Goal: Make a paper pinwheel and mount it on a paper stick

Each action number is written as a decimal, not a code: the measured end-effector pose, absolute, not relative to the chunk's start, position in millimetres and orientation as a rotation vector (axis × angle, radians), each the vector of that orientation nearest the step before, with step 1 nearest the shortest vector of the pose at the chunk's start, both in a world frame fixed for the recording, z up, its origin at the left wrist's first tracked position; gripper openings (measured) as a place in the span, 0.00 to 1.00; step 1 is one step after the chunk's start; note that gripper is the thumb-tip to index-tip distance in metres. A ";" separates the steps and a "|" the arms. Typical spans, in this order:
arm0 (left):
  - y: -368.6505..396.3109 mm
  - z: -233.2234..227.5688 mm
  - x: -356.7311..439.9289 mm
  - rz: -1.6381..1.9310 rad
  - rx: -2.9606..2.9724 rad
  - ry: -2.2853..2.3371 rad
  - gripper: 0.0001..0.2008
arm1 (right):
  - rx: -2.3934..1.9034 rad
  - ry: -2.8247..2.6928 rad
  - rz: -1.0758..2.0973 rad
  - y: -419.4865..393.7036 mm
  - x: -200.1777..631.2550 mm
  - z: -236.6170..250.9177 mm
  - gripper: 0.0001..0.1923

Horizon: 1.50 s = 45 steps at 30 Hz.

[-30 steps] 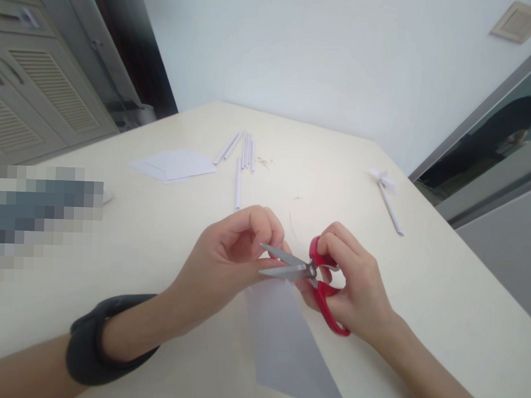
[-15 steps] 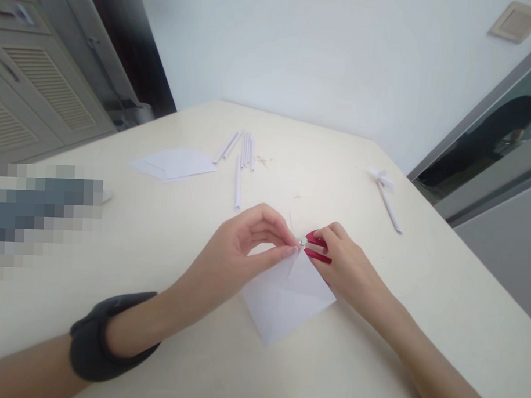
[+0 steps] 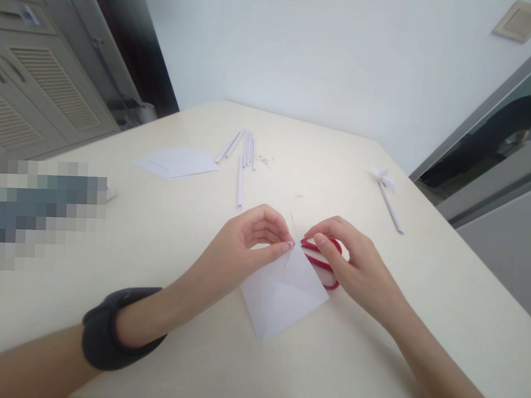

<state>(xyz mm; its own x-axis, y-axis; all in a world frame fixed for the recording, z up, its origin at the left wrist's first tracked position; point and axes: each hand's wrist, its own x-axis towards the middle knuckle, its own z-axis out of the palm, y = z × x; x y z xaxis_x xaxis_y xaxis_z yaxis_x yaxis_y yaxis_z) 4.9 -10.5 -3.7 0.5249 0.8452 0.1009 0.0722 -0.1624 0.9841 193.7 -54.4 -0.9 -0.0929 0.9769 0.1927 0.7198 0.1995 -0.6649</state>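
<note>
My left hand [image 3: 259, 239] pinches the upper tip of a white paper sheet [image 3: 288, 304] between thumb and fingers. A thin whitish strand [image 3: 293, 223] sticks up just beyond the fingertips. Close on the right, my right hand [image 3: 353, 254] has its thumb and forefinger on the front part of red-handled scissors [image 3: 319, 262]. Their handle loops show under the palm, beside the paper's right edge. The scissors' blades are mostly hidden by fingers and paper.
White paper sheets [image 3: 177, 166] lie at the far left. Several rolled paper tubes [image 3: 240, 183] and thin wire-like bits [image 3: 264, 160] lie beyond my hands. On the right is a paper pinwheel [image 3: 391, 206] on a tube. A blurred patch [image 3: 43, 208] covers the left side.
My right hand's grip on the scissors has loosened from around the handles, and its fingers now lie over their front part. My left hand keeps its pinch. The view has shifted slightly.
</note>
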 end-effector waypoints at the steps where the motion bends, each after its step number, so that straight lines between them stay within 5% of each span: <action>1: -10.4 -3.8 5.2 0.827 1.602 0.800 0.05 | -1.538 -1.841 0.662 -56.9 191.4 2.4 0.09; 5: -11.0 -5.6 5.6 0.816 1.600 0.788 0.04 | -1.504 -1.705 0.985 -62.4 182.0 3.7 0.08; 14: -11.8 -9.8 5.9 0.702 1.556 0.792 0.02 | -1.500 -1.636 1.162 -55.1 177.8 -11.8 0.07; 37: -7.9 -5.9 8.3 0.677 1.342 0.916 0.09 | -1.593 -1.718 1.063 -52.7 183.1 -9.8 0.07; 45: -5.3 -12.8 8.0 0.367 1.417 0.836 0.18 | -1.513 -1.642 1.149 -51.1 184.0 -11.0 0.07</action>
<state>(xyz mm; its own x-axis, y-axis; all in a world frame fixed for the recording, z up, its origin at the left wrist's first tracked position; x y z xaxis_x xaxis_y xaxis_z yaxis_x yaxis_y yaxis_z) 8.0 -5.3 -12.8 0.6734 0.6807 -0.2885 0.2485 0.1592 0.9555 184.0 -51.1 -11.0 -0.1509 0.9821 -0.1128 0.4425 -0.0349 -0.8961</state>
